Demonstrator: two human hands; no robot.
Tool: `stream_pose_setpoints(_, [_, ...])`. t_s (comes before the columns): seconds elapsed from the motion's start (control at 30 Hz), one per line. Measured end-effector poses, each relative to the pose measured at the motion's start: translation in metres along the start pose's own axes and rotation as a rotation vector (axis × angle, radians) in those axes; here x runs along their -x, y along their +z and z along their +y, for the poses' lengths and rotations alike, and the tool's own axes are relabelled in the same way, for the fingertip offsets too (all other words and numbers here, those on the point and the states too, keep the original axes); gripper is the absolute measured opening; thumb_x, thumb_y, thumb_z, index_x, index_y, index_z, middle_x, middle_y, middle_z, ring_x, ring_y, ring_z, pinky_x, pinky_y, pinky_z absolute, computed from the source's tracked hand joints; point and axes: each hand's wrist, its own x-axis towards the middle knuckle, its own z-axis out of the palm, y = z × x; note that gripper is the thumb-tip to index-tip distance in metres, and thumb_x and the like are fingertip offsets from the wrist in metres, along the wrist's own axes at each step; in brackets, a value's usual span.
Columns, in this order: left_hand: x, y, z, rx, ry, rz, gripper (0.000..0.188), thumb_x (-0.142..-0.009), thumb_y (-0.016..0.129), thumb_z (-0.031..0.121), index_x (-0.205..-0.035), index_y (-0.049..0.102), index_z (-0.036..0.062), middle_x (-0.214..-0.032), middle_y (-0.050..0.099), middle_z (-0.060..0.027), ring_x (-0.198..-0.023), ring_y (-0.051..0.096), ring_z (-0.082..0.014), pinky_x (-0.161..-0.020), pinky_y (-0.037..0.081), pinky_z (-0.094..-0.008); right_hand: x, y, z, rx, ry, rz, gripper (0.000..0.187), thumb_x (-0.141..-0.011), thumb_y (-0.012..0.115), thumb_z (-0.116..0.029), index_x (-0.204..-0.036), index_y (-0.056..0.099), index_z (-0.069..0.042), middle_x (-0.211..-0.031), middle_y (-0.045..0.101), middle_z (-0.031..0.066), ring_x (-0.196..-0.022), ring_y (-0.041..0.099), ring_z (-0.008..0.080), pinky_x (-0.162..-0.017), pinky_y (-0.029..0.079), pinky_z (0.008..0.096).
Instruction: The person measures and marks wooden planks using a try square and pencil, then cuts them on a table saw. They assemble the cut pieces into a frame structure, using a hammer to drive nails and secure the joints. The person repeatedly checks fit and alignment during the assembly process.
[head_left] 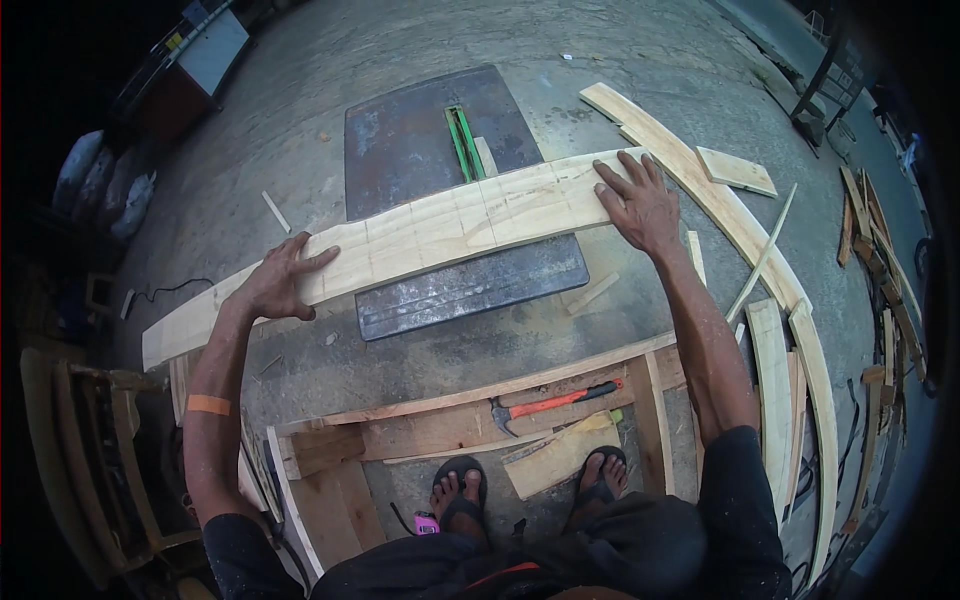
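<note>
A long pale wooden plank (430,232) with pencil lines across it lies crosswise over a dark, scuffed metal tabletop (400,140). My left hand (275,280) grips the plank toward its left end, thumb down at the near edge and fingers over the top. Toward the other end, my right hand (640,205) holds it with spread fingers reaching for the far edge. What lies beneath the plank between the hands is hidden. Just beyond it, a green slotted bar (463,145) is set on the tabletop beside a small wood strip (485,157).
A wooden frame (480,385) surrounds my feet, with a claw hammer (555,398), a wood offcut (565,452) and a pink tape measure (426,523) inside. Boards (720,195) lie on the right. Wooden chair-like furniture (75,450) stands at left.
</note>
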Motion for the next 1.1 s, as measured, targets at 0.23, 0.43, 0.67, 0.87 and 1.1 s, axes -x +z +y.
stream_pose_setpoints(0.23, [-0.002,-0.005,0.004,-0.010,-0.014,-0.006,0.116,-0.045,0.090,0.023,-0.152,0.046,0.0396,-0.164,0.024,-0.0239,-0.151,0.026,-0.0413,-0.126,0.026,-0.0511,-0.002,0.003,0.000,0.082,0.010,-0.006,0.048,-0.099,0.045,-0.055,-0.144,0.056,-0.041,-0.159,0.042,0.0049,-0.150,0.031,0.0331,-0.105,0.036,0.0647])
stream_pose_setpoints(0.43, [-0.005,-0.007,0.002,0.005,-0.037,-0.020,0.118,-0.044,0.091,0.022,-0.151,0.046,0.0406,-0.165,0.023,-0.0213,-0.151,0.026,-0.0399,-0.126,0.026,-0.0512,-0.007,0.004,-0.002,0.074,0.016,-0.019,0.048,-0.100,0.045,-0.056,-0.144,0.055,-0.041,-0.160,0.041,0.0047,-0.151,0.031,0.0333,-0.106,0.035,0.0657])
stream_pose_setpoints(0.67, [-0.013,-0.005,-0.005,-0.003,-0.027,-0.006,0.118,-0.044,0.091,0.022,-0.152,0.046,0.0377,-0.165,0.024,-0.0212,-0.151,0.026,-0.0396,-0.126,0.026,-0.0513,-0.014,0.009,0.002,0.045,0.001,-0.007,0.049,-0.100,0.044,-0.057,-0.144,0.055,-0.041,-0.160,0.041,0.0050,-0.151,0.029,0.0337,-0.106,0.034,0.0692])
stream_pose_setpoints(0.87, [-0.017,-0.005,-0.008,0.008,-0.035,-0.008,0.120,-0.042,0.090,0.023,-0.152,0.046,0.0361,-0.164,0.024,-0.0229,-0.151,0.027,-0.0403,-0.126,0.025,-0.0512,-0.021,0.015,0.003,0.048,-0.019,0.020,0.048,-0.100,0.045,-0.056,-0.144,0.056,-0.040,-0.159,0.042,0.0054,-0.150,0.031,0.0348,-0.106,0.034,0.0703])
stream_pose_setpoints(1.1, [-0.017,-0.010,-0.014,-0.012,-0.023,0.015,0.113,-0.047,0.090,0.025,-0.150,0.046,0.0428,-0.164,0.025,-0.0221,-0.151,0.028,-0.0404,-0.125,0.027,-0.0498,-0.027,0.017,-0.001,0.052,-0.025,0.022,0.048,-0.099,0.046,-0.055,-0.144,0.057,-0.040,-0.159,0.042,0.0054,-0.150,0.031,0.0348,-0.105,0.035,0.0685])
